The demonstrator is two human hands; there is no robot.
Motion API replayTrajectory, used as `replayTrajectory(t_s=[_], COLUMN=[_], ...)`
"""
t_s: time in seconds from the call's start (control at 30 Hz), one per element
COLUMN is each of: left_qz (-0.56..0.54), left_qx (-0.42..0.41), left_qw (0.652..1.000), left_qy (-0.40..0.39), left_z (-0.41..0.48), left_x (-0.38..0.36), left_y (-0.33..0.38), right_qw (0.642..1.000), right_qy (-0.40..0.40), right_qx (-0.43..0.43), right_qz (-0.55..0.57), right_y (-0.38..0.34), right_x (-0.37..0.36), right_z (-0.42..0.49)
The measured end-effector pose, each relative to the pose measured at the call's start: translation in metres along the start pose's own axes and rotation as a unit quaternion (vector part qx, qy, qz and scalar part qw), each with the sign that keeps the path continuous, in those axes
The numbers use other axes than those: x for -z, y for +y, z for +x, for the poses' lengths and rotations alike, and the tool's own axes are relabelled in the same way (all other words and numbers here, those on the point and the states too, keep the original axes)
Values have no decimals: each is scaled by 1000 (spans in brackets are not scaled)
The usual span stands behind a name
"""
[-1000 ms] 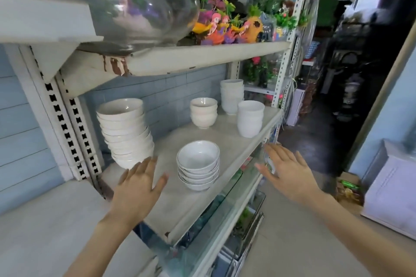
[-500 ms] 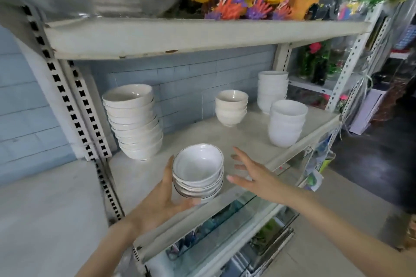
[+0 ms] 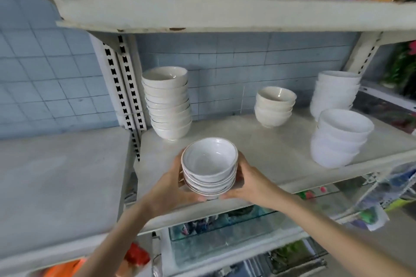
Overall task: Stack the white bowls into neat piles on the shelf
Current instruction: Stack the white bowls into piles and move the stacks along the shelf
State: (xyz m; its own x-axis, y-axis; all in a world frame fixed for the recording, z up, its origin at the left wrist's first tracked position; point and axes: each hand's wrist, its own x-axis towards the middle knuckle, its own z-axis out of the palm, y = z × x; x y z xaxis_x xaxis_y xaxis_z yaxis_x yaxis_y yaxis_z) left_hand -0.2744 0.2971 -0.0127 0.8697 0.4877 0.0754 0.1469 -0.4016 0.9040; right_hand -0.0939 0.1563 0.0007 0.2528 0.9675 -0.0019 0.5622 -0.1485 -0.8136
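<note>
Head view: five piles of white bowls on the shelf [image 3: 270, 141], all empty, rims up, stacked vertically. Front pile [image 3: 209, 168] near the shelf's front edge, clasped at its sides between left hand [image 3: 171, 186] and right hand [image 3: 249, 180]. Tall pile [image 3: 167, 101] behind it, by the upright.

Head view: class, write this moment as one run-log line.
left hand: grips short bowl stack | right hand: grips same stack | place: shelf front edge | other piles: four, untouched
</note>
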Motion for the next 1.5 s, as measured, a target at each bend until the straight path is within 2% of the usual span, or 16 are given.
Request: replayTrajectory(t_s=[0.27, 0.7, 0.93, 1.37, 1.5], left_qz=[-64, -80, -85, -93, -105], left_qx=[14, -63, -78, -55, -35], left_qw=[997, 984, 975, 968, 962], left_qy=[52, 148, 191, 225, 251], left_z=[-5, -56, -114, -249, -281], left_x=[-2, 63, 127, 249, 282], left_y=[4, 42, 35, -10, -28], right_qw=[999, 989, 980, 973, 967], right_qy=[14, 7, 14, -34, -83], right_qx=[29, 117, 151, 175, 155], right_qz=[40, 90, 128, 146, 184], right_y=[6, -83, -140, -244, -266], right_x=[3, -12, -76, -230, -272], right_z=[10, 23, 36, 58, 74])
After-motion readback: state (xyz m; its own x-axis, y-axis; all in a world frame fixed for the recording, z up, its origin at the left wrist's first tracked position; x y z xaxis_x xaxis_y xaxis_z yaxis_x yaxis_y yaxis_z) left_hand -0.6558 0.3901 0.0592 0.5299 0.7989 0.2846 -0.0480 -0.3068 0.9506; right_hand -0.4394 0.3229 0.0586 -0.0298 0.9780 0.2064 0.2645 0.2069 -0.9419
